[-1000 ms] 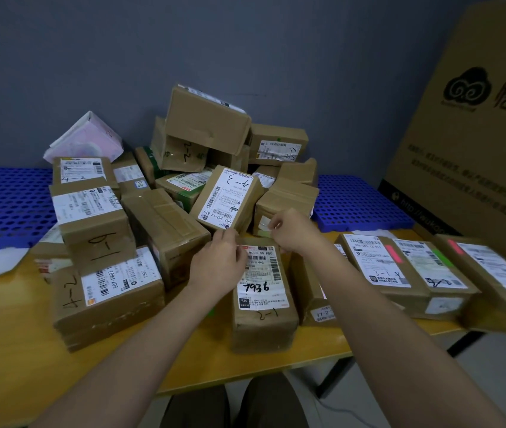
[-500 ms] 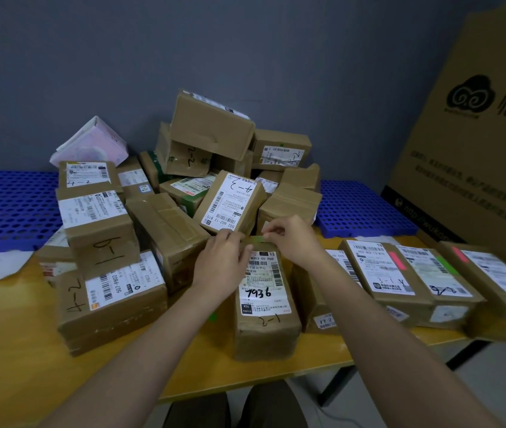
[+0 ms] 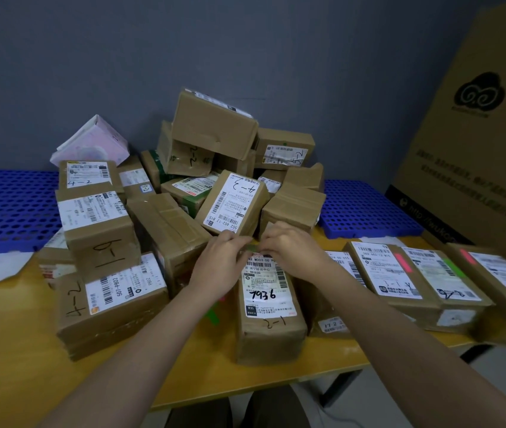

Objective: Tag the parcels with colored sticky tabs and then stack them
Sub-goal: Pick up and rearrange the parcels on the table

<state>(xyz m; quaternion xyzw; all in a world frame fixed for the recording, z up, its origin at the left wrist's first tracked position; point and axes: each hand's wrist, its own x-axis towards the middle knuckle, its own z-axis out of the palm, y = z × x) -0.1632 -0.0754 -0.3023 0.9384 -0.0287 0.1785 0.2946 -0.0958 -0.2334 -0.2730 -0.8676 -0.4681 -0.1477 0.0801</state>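
Both hands, left hand [image 3: 218, 267] and right hand [image 3: 292, 254], pinch a green sticky tab [image 3: 250, 248] over the far end of a brown taped cardboard parcel marked 7936 [image 3: 268, 307] near the tabletop's front edge. Tagging appears underway; pressing flat likely follows.

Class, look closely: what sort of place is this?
Probably a parcel sorting room: a heap of labelled parcels on a table, blue pallets behind, and a large carton.
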